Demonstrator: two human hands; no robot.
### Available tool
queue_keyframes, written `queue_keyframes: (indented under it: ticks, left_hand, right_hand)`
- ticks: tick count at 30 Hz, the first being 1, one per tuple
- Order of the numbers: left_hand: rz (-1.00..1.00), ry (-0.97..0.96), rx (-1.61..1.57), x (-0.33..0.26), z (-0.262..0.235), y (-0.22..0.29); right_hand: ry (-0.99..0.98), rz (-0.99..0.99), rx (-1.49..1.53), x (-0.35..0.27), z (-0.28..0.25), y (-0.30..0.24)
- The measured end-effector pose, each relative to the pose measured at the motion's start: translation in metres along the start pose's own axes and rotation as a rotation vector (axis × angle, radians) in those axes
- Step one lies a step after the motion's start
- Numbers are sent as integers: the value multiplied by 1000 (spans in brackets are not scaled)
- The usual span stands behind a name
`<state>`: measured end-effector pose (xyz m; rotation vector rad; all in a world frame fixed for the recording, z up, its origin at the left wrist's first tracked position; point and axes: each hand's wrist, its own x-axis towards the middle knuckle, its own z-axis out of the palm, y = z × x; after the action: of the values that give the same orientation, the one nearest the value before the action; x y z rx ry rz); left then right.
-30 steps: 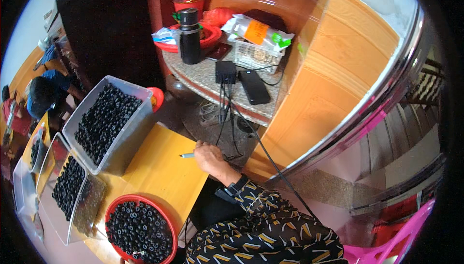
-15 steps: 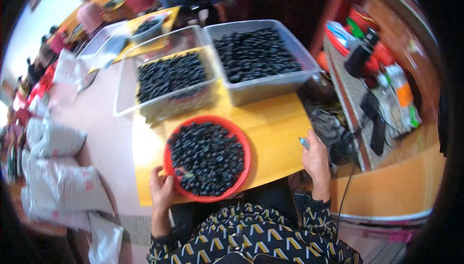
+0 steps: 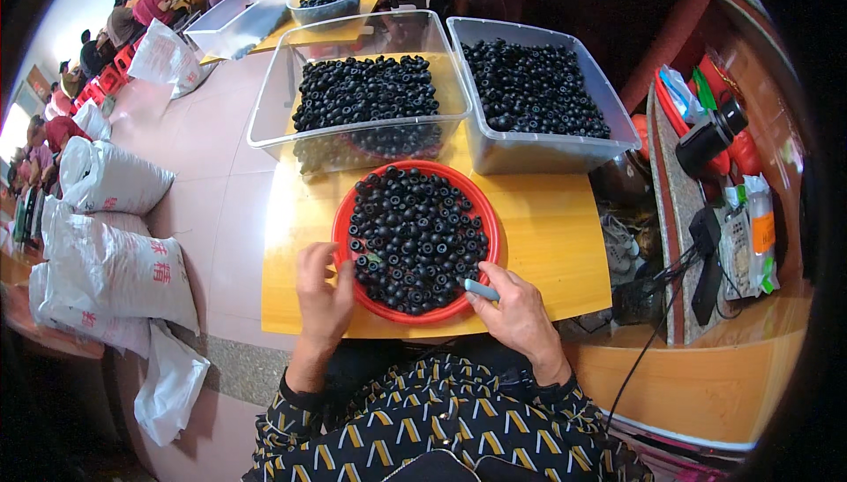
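Red plastic bowl [image 3: 348,217], round and shallow, sits at the near edge of a small yellow table [image 3: 551,226] and is heaped with small black ring-shaped pieces [image 3: 415,235]. The left hand [image 3: 322,292] rests on the bowl's near-left rim, fingers loosely curled against the rim and the pieces beside it; whether a piece is pinched between them cannot be told. The right hand [image 3: 520,314] lies at the near-right rim, thumb and forefinger closed on a short pale blue-grey tool [image 3: 482,289] whose tip points into the bowl. Beyond the bowl stand two clear plastic bins: the left bin [image 3: 265,129] and the right bin [image 3: 551,151], both filled with the same black pieces. White sacks [image 3: 115,252] lie on the floor to the left; a side shelf [image 3: 670,217] to the right carries a black flask [image 3: 710,133], packets and cables. Other people sit at tables in the far background.

Judged from this arrangement, the work goes best when the left hand steadies the bowl and feeds one piece at a time toward the tool, while the right hand keeps the tool low and close to the rim so that pieces do not scatter onto the table.
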<state>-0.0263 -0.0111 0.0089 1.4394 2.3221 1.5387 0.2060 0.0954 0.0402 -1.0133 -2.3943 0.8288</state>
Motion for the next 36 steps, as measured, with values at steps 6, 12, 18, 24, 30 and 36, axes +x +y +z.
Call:
queue_keyframes:
  ticks: [6,12,18,24,30,36]
  left_hand:
    - [348,-434,-22,6,30,34]
    - [347,-534,27,6,43,27]
    - [325,-422,-72,6,44,22]
    - [-483,-550,-1151,-3,22,31]
    - [-616,-507,-1588,-14,24,34]
    - [-693,-557,-1544,-19,22,47]
  right_hand:
    - [-52,25,36,5,-3,-14]
    - [-63,15,27,-3,-3,-13]
    - [-74,-32,52,0,3,-15]
    - [11,-81,198,5,0,-20]
    - [-56,19,452,13,3,-35]
    - [-159,124,758,23,12,-47]
